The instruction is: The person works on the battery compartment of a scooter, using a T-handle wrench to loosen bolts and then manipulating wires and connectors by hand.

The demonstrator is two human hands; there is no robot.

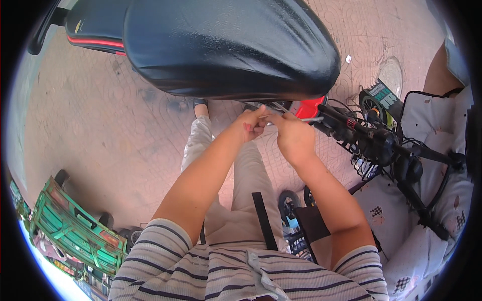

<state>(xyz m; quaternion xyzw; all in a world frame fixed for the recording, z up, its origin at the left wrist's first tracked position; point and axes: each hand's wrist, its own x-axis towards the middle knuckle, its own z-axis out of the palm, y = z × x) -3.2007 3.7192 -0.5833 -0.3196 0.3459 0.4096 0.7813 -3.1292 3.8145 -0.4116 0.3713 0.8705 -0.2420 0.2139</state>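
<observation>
My two hands meet just below the rear edge of a black scooter seat (231,47). My right hand (296,138) is closed around a thin metal tool (314,119), whose pale end sticks out past the knuckles. I cannot make out its kind. My left hand (252,124) almost touches the right one, its thumb and forefinger pinched together at the fingertips. Whatever lies in that pinch is too small to name. Close beyond the right hand is the scooter's red rear part (308,107), partly covered by the seat.
At my right stands another bike with black handlebars (371,138) and a pale quilted cover (432,118). A green cart (75,223) is behind me on the left. Pinkish patterned paving (100,130) lies underfoot, with a small white scrap (348,59) on it.
</observation>
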